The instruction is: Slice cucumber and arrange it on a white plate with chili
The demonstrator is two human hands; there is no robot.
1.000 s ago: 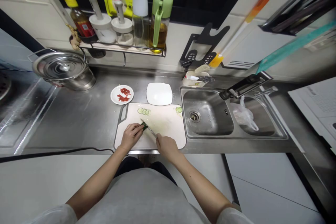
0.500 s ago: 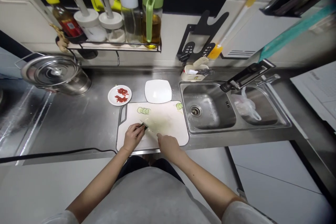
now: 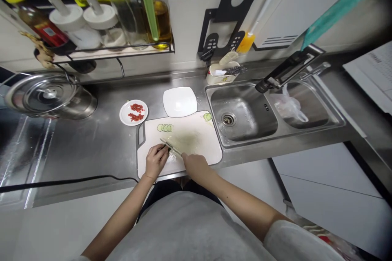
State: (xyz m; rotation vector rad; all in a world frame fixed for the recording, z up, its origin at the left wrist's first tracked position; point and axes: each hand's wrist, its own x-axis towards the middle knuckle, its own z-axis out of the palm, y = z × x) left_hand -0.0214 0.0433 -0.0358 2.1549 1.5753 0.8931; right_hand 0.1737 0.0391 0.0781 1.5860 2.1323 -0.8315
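Observation:
My left hand (image 3: 155, 162) is closed on a dark green piece of cucumber (image 3: 164, 147), mostly hidden under the fingers, on the white cutting board (image 3: 202, 151). My right hand (image 3: 196, 168) grips a knife (image 3: 174, 150) by its handle. Its blade slants up and left across the board, right against the cucumber and close to my left fingertips. A short overlapping row of cucumber slices (image 3: 165, 128) lies beyond my left hand. More slices (image 3: 207, 117) sit in the board's far right corner. Wet marks show beneath the blade.
Behind the board stand a white square plate (image 3: 180, 102) and a round plate (image 3: 122, 114) with chopped red bits. A double sink (image 3: 245, 118) with a black faucet (image 3: 284, 69) is at right. A lidded steel pot (image 3: 82, 104) stands left. A rack (image 3: 122, 51) holds bottles and jars above.
The view has shifted and turned slightly. The knife blade now shows plainly against the cucumber, while earlier it was hard to make out. Both hands keep their grips.

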